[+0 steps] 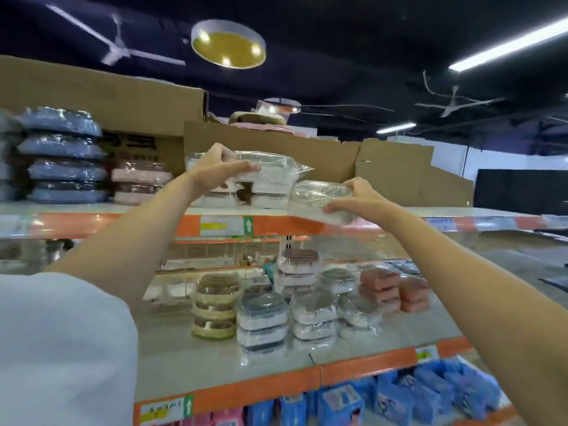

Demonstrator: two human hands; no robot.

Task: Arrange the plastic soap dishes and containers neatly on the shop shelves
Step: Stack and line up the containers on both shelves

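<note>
Hands are both up at the top shelf point(399, 212). Left hand point(215, 170) lies over a stack of wrapped dishes point(246, 186) standing on that shelf, fingers curled over its top edge, thumb along the front side. Right hand point(359, 199) pinches one wrapped dish point(319, 199), tilted, at the shelf edge just beside the stack, not yet set down.

Task looks approx. half done, in my opinion. On the top shelf, left, blue packs point(64, 155) and pink packs point(138, 182) already stand in tidy piles. On the middle shelf point(184, 358) many small stacks, e.g. beige dishes point(215, 305) and red-orange boxes point(393, 289), are bunched close and some lean, so these still need sorting.
</note>
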